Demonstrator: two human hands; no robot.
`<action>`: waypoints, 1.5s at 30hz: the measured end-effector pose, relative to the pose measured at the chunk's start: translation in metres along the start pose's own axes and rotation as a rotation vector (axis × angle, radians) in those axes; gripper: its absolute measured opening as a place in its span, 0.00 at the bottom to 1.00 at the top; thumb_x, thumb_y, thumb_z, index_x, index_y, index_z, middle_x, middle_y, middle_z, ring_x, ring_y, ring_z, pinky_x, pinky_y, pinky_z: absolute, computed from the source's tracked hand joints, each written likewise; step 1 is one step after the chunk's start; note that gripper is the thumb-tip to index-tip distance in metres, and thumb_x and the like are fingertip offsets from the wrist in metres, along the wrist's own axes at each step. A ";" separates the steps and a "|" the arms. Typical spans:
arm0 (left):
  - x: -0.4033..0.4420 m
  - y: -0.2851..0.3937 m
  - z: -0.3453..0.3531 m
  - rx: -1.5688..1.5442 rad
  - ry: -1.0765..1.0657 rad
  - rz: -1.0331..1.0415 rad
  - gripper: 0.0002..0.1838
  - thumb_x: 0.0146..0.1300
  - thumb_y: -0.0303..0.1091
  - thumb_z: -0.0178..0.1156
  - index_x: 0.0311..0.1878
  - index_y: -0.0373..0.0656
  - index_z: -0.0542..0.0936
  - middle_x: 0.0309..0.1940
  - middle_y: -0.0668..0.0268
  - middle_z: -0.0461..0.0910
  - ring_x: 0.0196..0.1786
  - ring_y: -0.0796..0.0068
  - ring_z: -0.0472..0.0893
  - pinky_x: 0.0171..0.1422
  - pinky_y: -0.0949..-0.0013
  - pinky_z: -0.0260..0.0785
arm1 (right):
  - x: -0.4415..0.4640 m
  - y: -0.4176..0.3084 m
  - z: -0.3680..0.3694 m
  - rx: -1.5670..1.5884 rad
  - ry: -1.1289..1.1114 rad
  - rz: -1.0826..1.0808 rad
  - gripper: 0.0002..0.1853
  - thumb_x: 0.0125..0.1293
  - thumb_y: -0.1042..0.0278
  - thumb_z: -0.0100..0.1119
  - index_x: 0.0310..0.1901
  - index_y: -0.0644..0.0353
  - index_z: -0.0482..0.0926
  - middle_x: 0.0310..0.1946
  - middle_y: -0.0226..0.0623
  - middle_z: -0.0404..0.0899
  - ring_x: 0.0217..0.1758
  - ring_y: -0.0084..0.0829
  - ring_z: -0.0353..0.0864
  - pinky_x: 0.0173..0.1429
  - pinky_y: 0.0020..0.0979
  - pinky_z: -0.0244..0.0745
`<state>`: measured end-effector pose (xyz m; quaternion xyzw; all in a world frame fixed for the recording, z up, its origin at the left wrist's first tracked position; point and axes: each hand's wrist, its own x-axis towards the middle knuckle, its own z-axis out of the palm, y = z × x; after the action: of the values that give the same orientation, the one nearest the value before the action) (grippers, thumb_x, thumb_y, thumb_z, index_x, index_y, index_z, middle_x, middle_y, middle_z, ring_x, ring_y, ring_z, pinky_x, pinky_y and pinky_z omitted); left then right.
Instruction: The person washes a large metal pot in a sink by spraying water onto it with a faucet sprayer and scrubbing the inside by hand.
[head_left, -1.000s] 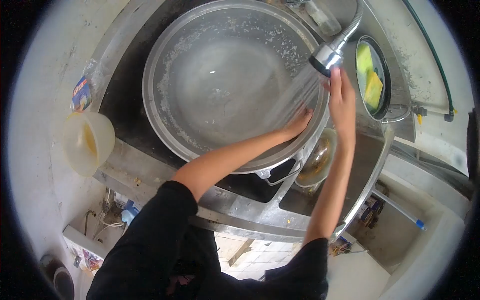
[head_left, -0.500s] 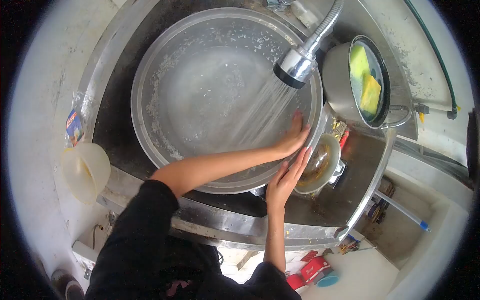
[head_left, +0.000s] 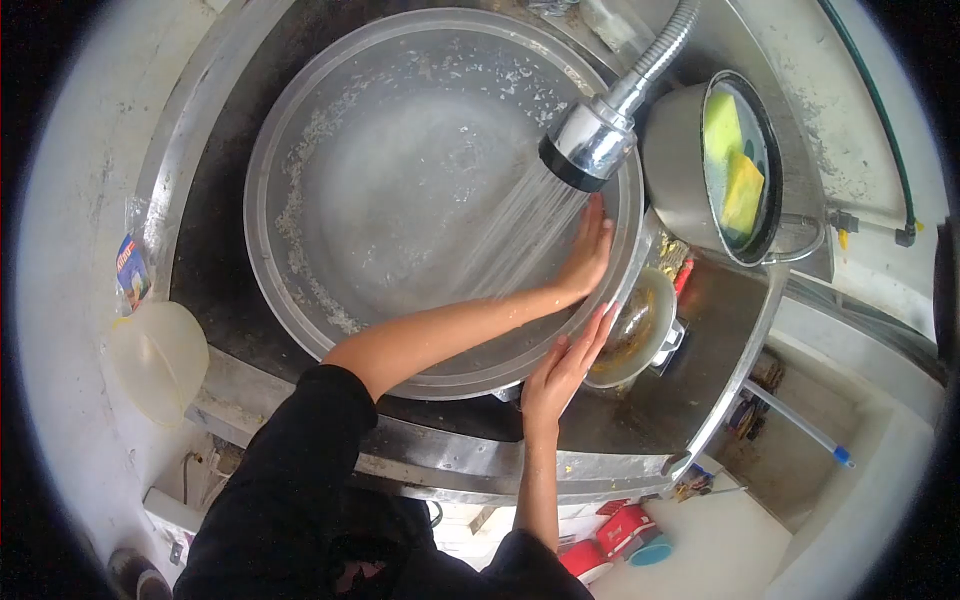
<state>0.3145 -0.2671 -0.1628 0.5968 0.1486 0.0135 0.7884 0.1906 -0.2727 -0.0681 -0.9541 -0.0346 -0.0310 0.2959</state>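
Observation:
A large round metal basin [head_left: 330, 190] sits in the sink, with shallow cloudy water inside and small white bits along its wall. My left hand [head_left: 585, 258] reaches across into the basin, fingers stretched out flat against the inner right wall. Outside, my right hand [head_left: 560, 375] lies along the lower right rim with its fingers extended. Water sprays from a chrome faucet head [head_left: 588, 140] with a black ring into the basin beside my left hand. Neither hand is wrapped around anything.
Right of the basin stands a metal pot [head_left: 680, 165] holding water and yellow-green sponges [head_left: 742, 190]. A soiled bowl-shaped dish [head_left: 640, 325] lies in the sink beside my right hand. A translucent plastic bowl [head_left: 160, 355] and a small packet [head_left: 131, 270] are at left.
The basin has shifted slightly left in view, and its lower edge sits a little lower. My left hand has slid slightly up the inner wall. The spray keeps running.

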 end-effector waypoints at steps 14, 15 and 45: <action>0.023 -0.011 -0.034 0.046 0.000 0.105 0.08 0.60 0.26 0.53 0.43 0.39 0.69 0.40 0.59 0.74 0.47 0.66 0.74 0.47 0.67 0.67 | 0.002 -0.001 -0.002 -0.009 -0.029 0.006 0.32 0.60 0.84 0.39 0.68 0.65 0.46 0.69 0.56 0.38 0.72 0.54 0.41 0.70 0.45 0.43; 0.027 -0.026 -0.031 0.050 -0.003 0.103 0.08 0.60 0.26 0.53 0.43 0.39 0.69 0.40 0.59 0.74 0.47 0.66 0.74 0.47 0.67 0.67 | 0.002 -0.001 -0.001 -0.002 -0.027 0.006 0.32 0.60 0.84 0.39 0.68 0.65 0.46 0.69 0.56 0.39 0.72 0.54 0.41 0.70 0.45 0.44; 0.023 -0.025 -0.068 0.165 -0.343 0.098 0.22 0.53 0.15 0.42 0.53 0.39 0.64 0.52 0.60 0.66 0.50 0.67 0.72 0.55 0.67 0.64 | 0.002 0.000 -0.001 -0.001 -0.006 -0.003 0.34 0.58 0.85 0.41 0.68 0.64 0.47 0.69 0.56 0.40 0.71 0.55 0.44 0.69 0.45 0.47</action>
<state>0.3159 -0.2063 -0.2079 0.6594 -0.0167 -0.0622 0.7490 0.1923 -0.2727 -0.0672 -0.9543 -0.0371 -0.0285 0.2951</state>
